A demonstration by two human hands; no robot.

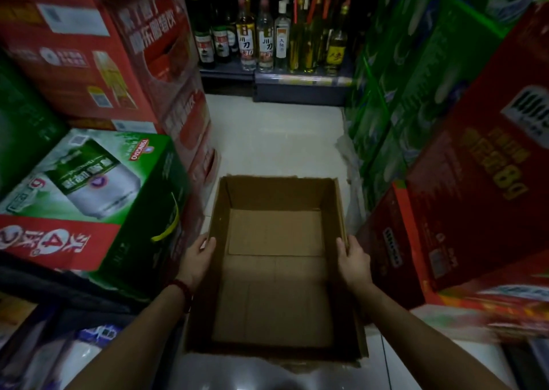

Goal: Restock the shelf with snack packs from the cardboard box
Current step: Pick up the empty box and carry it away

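Hands (199,259) (353,260) on cardboard box (274,297), apparently gripping.

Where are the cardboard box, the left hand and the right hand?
cardboard box (276,232): head view, bare inner floor.
left hand (197,259): head view, back of hand.
right hand (353,260): head view, back of hand.

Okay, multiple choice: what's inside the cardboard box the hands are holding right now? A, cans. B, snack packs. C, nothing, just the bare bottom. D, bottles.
C: the cardboard box shows only its bare bottom flaps, while the left hand and right hand grip its side walls.
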